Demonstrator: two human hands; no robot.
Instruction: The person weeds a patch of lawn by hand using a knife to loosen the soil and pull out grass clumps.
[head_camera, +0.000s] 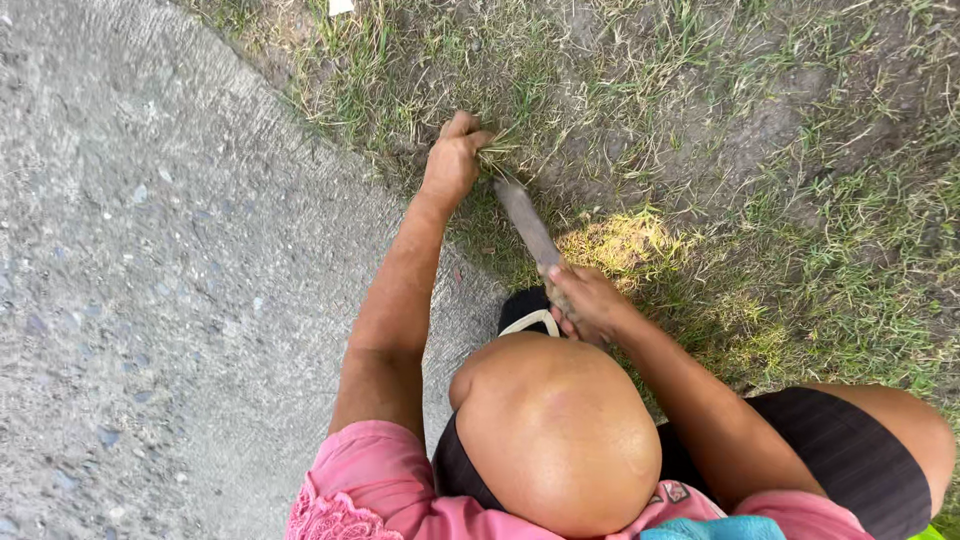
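Seen from the head camera, the person crouches at the seam between a grey concrete path (140, 280), which fills the left half of the frame, and a patchy lawn (780, 180) spread over the upper and right parts. The left hand (452, 160), just above the middle of the frame, is clenched around a tuft of dry grass (497, 148) and seems to pull it taut, apparently so that the stems stand away from the soil and offer a firm line to cut against. The right hand (590, 303), a little right of centre, is wrapped tight around the handle of a long knife (530, 228); its worn blade slants up and to the left, the tip lying low at the base of the tuft, just beside the gripping fingers. The blade is kept nearly flat to the ground, which suits slicing close to the roots. A bent knee (555, 430) fills the lower centre, with a sandalled foot (530, 318) planted right under the knife hand, bracing the squat. A pink shirt (370, 490) edges the bottom of the frame, and dark shorts (850, 450) cover the thigh at lower right.
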